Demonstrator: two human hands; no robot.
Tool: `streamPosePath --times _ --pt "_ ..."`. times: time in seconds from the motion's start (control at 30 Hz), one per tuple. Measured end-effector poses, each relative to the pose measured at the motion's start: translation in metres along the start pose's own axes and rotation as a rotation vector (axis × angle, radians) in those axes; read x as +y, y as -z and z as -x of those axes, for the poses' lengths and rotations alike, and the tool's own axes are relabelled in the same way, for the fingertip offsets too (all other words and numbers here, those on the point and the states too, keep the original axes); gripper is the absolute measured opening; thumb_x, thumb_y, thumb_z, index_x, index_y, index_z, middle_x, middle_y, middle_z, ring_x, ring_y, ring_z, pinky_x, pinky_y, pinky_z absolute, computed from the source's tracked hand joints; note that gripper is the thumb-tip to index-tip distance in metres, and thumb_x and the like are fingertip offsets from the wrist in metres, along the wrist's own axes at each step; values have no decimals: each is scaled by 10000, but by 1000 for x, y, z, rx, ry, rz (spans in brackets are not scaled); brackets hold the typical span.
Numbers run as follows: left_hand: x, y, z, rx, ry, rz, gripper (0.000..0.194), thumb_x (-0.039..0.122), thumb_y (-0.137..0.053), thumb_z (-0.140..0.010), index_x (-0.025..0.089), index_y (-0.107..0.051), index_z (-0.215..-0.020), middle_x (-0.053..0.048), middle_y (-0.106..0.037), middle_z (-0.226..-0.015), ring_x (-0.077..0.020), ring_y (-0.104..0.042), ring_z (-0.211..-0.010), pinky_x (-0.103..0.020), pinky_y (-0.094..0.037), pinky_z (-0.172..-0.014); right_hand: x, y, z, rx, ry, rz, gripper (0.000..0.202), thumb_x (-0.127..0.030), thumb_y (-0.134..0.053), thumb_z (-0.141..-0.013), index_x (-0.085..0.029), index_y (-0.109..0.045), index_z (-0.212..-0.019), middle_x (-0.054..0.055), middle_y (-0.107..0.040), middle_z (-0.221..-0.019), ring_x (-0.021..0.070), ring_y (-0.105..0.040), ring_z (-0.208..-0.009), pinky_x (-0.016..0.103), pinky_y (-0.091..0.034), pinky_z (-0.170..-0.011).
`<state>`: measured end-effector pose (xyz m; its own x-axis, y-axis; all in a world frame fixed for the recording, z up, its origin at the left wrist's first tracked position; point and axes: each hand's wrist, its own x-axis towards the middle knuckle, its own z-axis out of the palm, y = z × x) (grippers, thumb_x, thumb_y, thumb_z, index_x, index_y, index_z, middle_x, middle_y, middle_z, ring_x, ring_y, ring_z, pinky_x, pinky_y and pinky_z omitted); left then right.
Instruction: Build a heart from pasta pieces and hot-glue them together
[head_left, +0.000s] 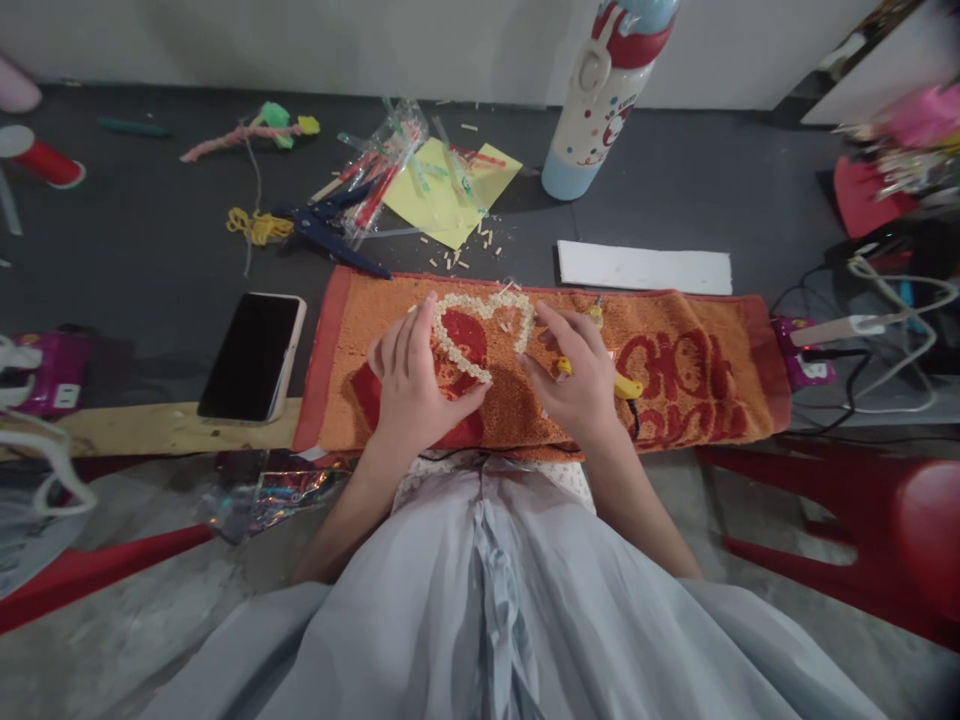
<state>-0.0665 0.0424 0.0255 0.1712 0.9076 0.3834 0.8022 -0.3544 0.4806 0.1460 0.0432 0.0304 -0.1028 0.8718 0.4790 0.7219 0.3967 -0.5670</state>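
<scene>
An open-ended heart outline of small pale pieces (457, 352) lies on an orange and red towel (675, 345). My left hand (416, 375) rests along its left side, fingers apart, with the thumb by the lower tip. On the other side, my right hand (576, 375) has its thumb and index finger spread at the heart's right edge. Neither hand has a visible hold on anything. Partly behind my right hand lies a yellow-handled tool (628, 388) with a black cord.
A phone (251, 357) lies left of the towel. Behind it are blue pliers (330, 235), yellow paper (450, 190) with wrapped sticks and scattered bits, a white strip (645, 268) and a tall bottle (604, 100). Cables and a purple box (806, 352) are at the right.
</scene>
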Motion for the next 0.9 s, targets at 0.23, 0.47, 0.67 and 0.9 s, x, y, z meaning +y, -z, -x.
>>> streamPosePath --times 0.23,0.47,0.67,0.9 --pt "-3 -2 3 36 -54 -1 1038 601 -730 -776 172 -213 -1566 -212 -492 -1522 -362 -443 -1432 -500 -223 -1217 2 -2 3 5 20 -7 522 -276 -585 -931 -239 -525 -1448 133 -647 -1165 272 -662 -1007 462 -598 -853" --pt "-4 -5 9 -2 -35 -38 1044 600 -733 -769 173 -207 -1564 -210 -471 -1545 -365 -447 -1421 -496 -249 -1206 4 -8 10 -37 -33 6 491 -296 -593 -928 -228 -553 -1412 145 -653 -1174 296 -653 -1093 478 -585 -895" --pt "-3 -7 20 -142 85 -87 1063 480 -787 -732 170 -213 -1572 -208 -448 -1563 -376 -430 -1432 -513 -263 -1194 8 -18 19 -155 -98 22 482 -294 -613 -897 -188 -582 -1366 157 -664 -1184 303 -652 -1094 479 -573 -926" --pt "-3 -12 32 -251 168 -126 1014 435 -778 -739 139 -260 -1560 -233 -481 -1524 -397 -454 -1400 -551 -290 -1159 13 -31 29 -285 -158 22 470 -293 -609 -875 -154 -609 -1324 163 -681 -1160 302 -655 -1043 483 -568 -909"
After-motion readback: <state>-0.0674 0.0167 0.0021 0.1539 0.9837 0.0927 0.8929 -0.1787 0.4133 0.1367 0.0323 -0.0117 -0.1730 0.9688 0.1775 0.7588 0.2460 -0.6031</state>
